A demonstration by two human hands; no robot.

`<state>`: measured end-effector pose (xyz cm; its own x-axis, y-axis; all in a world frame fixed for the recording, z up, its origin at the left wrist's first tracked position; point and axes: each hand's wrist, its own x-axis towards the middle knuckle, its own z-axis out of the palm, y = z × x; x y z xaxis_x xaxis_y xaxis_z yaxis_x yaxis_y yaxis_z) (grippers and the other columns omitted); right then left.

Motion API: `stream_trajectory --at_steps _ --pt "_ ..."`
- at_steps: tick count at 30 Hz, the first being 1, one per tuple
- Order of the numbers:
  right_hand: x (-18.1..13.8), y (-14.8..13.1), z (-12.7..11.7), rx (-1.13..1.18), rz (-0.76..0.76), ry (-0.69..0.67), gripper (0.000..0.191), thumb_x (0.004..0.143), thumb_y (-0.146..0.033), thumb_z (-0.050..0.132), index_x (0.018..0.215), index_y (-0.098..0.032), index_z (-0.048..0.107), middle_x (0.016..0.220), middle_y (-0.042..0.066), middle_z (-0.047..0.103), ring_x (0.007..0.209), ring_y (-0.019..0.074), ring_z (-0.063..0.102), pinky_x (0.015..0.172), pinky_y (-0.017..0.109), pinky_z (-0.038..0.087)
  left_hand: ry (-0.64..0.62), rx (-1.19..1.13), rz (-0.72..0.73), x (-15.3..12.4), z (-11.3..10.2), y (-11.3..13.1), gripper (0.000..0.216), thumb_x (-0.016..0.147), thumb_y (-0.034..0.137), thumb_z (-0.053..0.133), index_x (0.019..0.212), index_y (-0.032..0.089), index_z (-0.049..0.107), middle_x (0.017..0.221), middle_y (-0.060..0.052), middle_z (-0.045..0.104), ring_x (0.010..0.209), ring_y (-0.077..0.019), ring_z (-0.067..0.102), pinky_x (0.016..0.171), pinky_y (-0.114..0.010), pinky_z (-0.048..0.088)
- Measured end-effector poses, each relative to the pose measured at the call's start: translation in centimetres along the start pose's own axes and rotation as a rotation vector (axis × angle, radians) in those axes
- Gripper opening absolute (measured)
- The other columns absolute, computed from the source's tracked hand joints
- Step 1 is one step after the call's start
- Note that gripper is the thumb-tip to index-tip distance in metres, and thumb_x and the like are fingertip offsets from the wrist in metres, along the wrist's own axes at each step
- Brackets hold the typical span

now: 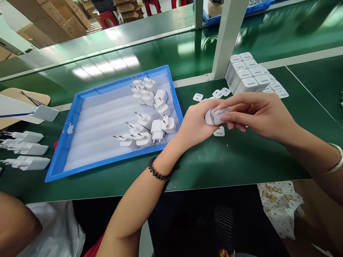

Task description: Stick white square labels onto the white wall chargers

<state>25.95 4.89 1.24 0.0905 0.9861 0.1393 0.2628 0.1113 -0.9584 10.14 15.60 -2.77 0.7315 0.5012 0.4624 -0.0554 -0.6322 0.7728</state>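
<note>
My left hand (197, 123) is closed around a white charger plug (214, 117) just right of the blue tray (80, 150). My right hand (254, 112) pinches the same plug from the right, its fingers pressing a white printed label onto the plug's face. Both hands hover low over the green table (241, 160). A few loose white labels (219, 132) lie under and behind the hands.
Several white plugs (150, 117) lie on the tray's foam liner. Stacked sheets of labels (252, 76) sit by a white post (227, 39). More white plugs (26, 148) lie at far left. Another person's arm (16, 225) shows at bottom left.
</note>
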Motion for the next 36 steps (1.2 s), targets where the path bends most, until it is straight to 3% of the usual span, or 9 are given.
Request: stream_trajectory --at_steps 7,15,23,29,36 --pt "-0.2 0.3 0.4 -0.025 -0.015 0.011 0.012 0.089 -0.032 0.077 0.100 -0.034 0.076 0.064 -0.004 0.065 0.051 0.0140 0.053 0.047 0.032 0.040 0.020 0.018 0.061 -0.1 0.1 -0.1 0.017 0.083 0.014 0.073 0.099 0.020 0.072 0.097 -0.001 0.079 0.088 -0.0173 0.072 0.081 -0.029 0.057" --pt "-0.3 0.3 0.5 -0.070 0.011 0.014 0.018 0.091 -0.030 0.074 0.108 -0.031 0.072 0.061 -0.005 0.064 0.049 0.0146 0.053 0.053 0.034 0.043 0.037 0.065 0.090 -0.3 0.3 -0.5 0.024 0.084 0.013 0.071 0.108 0.018 0.070 0.107 -0.005 0.078 0.097 -0.0199 0.074 0.084 -0.030 0.057" --pt "0.0 -0.2 0.6 -0.001 0.105 0.001 0.024 0.083 -0.030 0.079 0.100 -0.030 0.062 0.058 -0.006 0.065 0.044 0.0142 0.050 0.050 0.032 0.040 -0.008 0.115 0.103 -0.3 0.1 -0.5 0.028 0.085 0.015 0.070 0.113 0.017 0.070 0.118 -0.007 0.077 0.107 -0.0213 0.073 0.094 -0.030 0.057" --pt "0.0 0.0 0.9 0.035 0.069 0.035 0.024 0.083 -0.029 0.077 0.098 -0.028 0.059 0.055 -0.007 0.065 0.039 0.0139 0.050 0.046 0.030 0.040 -0.030 0.150 0.116 -0.4 0.2 -0.4 0.027 0.087 0.015 0.066 0.115 0.017 0.069 0.121 -0.006 0.076 0.110 -0.0195 0.072 0.096 -0.029 0.057" --pt "-0.2 0.3 1.3 -0.104 0.040 0.146 0.027 0.080 -0.033 0.080 0.097 -0.029 0.059 0.047 -0.012 0.035 0.043 0.0120 0.032 0.050 0.030 0.030 -0.035 0.090 0.102 -0.4 0.1 -0.5 0.029 0.086 0.018 0.068 0.115 0.018 0.069 0.120 -0.005 0.076 0.108 -0.0197 0.073 0.095 -0.030 0.058"
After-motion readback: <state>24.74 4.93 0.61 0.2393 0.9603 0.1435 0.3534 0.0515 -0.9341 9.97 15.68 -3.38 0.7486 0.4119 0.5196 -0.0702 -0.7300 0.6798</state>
